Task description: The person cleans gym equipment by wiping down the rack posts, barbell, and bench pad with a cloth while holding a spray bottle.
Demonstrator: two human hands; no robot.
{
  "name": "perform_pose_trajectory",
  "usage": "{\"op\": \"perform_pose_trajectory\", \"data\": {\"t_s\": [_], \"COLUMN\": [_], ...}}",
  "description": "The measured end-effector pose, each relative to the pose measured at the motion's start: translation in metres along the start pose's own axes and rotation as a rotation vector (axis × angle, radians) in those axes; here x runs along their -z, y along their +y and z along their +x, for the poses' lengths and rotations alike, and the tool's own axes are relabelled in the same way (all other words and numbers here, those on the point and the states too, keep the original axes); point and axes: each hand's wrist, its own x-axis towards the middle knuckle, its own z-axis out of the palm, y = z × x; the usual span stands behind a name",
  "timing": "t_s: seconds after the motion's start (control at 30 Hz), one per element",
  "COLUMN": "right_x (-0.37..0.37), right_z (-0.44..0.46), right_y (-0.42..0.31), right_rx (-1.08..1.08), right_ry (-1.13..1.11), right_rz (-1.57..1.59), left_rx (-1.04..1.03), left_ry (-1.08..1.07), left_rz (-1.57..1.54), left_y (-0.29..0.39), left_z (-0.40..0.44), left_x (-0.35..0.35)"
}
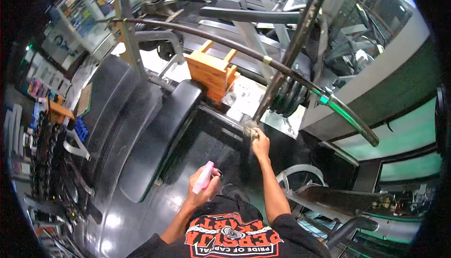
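Note:
My left hand (pixel 201 193) is closed around a pink-and-white bottle (pixel 204 178), which looks like a spray bottle, held in front of my shirt. My right hand (pixel 260 146) reaches forward, its fingers wrapped round a crumpled greyish cloth (pixel 250 127). The cloth is against the lower end of a worn, dark metal upright (pixel 282 70), where it meets the frame's floor rail (pixel 223 118). A long barbell (pixel 197 31) crosses in front of the upright. Left of my hands lies a black padded bench (pixel 162 140).
A wooden box or stool (pixel 206 74) stands beyond the bench. Black weight plates (pixel 291 91) hang near the upright. Treadmills (pixel 253 16) fill the back, and a dumbbell rack (pixel 44 152) stands at the left. Another machine (pixel 338 201) is close on my right.

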Motion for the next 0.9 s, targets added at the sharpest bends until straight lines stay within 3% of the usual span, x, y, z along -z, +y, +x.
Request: {"op": "perform_pose_trajectory", "data": {"t_s": [0.03, 0.1, 0.17, 0.23, 0.4, 0.63, 0.7, 0.83, 0.87, 0.9], "right_x": [-0.006, -0.020, -0.053, -0.056, -0.084, -0.153, -0.166, -0.164, -0.167, -0.172], "right_z": [-0.010, -0.039, -0.072, -0.109, -0.162, -0.217, -0.235, -0.267, -0.275, -0.282], "right_y": [-0.002, -0.003, 0.003, -0.039, -0.098, -0.123, -0.129, -0.186, -0.211, -0.218], "right_rx": [0.013, 0.009, -0.140, -0.359, -0.355, -0.612, -0.927, -0.982, -0.997, -0.998], "right_ry": [-0.022, -0.028, -0.094, -0.162, -0.278, -0.460, -0.638, -0.765, -0.633, -0.639], "right_rz": [0.004, 0.324, 0.703, 1.106, 1.195, 1.258, 1.383, 1.375, 1.298, 1.294], "left_rx": [0.121, 0.134, 0.233, 0.238, 0.188, 0.187, 0.141, 0.059, 0.032, 0.032], "left_ry": [0.051, 0.078, 0.139, 0.184, 0.317, 0.406, 0.415, 0.405, 0.357, 0.363], "left_rz": [-0.090, -0.068, -0.243, -0.267, -0.358, -0.468, -0.449, -0.454, -0.447, -0.446], "left_y": [-0.004, -0.007, -0.004, -0.004, 0.000, -0.010, -0.013, -0.020, -0.023, -0.027], "left_z": [-0.007, -0.017, -0.023, -0.028, -0.040, -0.090, -0.110, -0.139, -0.146, -0.152], "left_x": [0.003, 0.009, 0.013, 0.019, 0.044, 0.102, 0.120, 0.152, 0.160, 0.168]}}
